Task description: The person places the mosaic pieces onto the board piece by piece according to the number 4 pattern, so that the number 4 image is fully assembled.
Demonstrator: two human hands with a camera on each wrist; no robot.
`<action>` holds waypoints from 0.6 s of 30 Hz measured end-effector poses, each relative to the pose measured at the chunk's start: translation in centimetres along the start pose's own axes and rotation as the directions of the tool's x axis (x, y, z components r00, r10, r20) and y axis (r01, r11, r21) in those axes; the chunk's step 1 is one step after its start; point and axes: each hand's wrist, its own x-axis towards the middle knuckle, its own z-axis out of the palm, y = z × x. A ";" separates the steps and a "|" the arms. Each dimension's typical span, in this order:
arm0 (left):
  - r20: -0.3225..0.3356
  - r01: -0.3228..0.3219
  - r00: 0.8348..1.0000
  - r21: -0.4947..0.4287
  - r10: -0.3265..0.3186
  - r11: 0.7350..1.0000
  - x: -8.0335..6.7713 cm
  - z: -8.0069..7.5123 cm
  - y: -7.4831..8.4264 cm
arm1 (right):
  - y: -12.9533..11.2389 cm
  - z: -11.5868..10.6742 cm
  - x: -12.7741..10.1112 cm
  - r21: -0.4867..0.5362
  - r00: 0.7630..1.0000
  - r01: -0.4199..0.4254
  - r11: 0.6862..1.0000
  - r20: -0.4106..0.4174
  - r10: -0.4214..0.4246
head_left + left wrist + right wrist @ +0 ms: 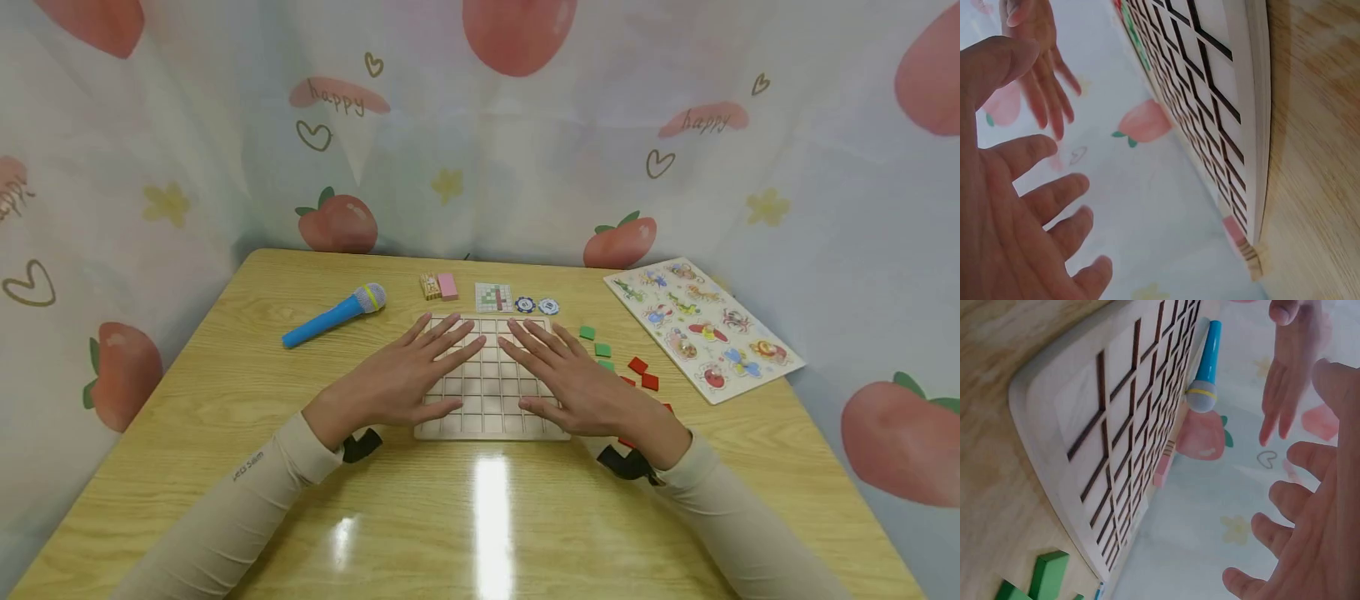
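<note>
while left hand (401,379) and right hand (581,379) hover spread-fingered, grid board (491,392) lies flat, seemingly longer left-right.

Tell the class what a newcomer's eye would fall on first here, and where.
Most likely the left hand and right hand, both spread wide above the pale grid board in the middle of the table. After that, perhaps, the bright blue microphone on the table's left side and the colourful picture board towards its far right.

Fruit-printed cloth (517,167) hangs around a glossy wood-grain table (405,517).
</note>
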 end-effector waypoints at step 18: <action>-0.141 0.070 0.921 -0.855 -0.362 0.513 -5.2 2.9 1.2 | 4.8 -1.2 -5.7 0.461 0.628 -0.189 0.867 -0.622 0.468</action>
